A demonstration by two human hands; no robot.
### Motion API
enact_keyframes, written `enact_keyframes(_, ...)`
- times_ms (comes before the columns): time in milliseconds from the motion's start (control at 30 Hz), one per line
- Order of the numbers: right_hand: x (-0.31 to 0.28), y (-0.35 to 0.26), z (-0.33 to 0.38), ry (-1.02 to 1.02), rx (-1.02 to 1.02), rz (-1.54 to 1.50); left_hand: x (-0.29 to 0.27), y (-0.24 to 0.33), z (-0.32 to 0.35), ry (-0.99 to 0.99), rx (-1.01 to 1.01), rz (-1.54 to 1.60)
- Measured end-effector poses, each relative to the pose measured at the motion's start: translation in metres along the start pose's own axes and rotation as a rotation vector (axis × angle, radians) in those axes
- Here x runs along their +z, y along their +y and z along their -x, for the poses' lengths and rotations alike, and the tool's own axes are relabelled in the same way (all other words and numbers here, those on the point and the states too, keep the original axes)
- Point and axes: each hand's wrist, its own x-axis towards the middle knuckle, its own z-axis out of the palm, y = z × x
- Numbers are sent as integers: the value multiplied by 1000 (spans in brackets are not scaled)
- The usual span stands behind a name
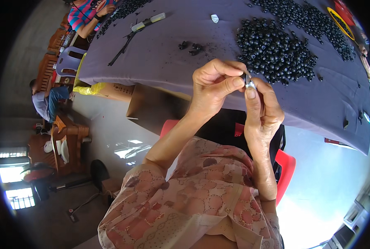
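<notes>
Above the near edge of the cloth-covered table, my left hand (213,85) and my right hand (264,108) meet at their fingertips. Between the left thumb and fingers is a small black piece (245,77), mostly covered by the fingertips. My right thumb and forefinger pinch a small silvery piece (250,85) against it; its exact kind is too small to tell. Just beyond the hands lies a large heap of small round black pieces (272,52), some with pale centres.
Purple-grey cloth (164,58) covers the table. More black pieces (297,18) spread at the far right, near a yellow-rimmed tray (338,23). A clear tube (154,19), a dark stick (120,53) and a white scrap (214,18) lie farther off. Another person (85,18) works at far left.
</notes>
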Motion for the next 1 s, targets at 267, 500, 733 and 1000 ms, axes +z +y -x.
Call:
enact_keyframes(267, -4, -3, 1, -8, 240, -407, -3, -8, -1, -58, -85, 259)
enact_keyframes(500, -5, -1, 5, -52, 125, -221, -4, -3, -1, -10, -127, 277)
enact_keyframes(733, -4, -9, 0, 7, -70, 15, -3, -3, -1, -6, -121, 231)
enact_keyframes(1000, -6, -10, 1, -34, -91, 97, -3, 0, 0, -49, -114, 110)
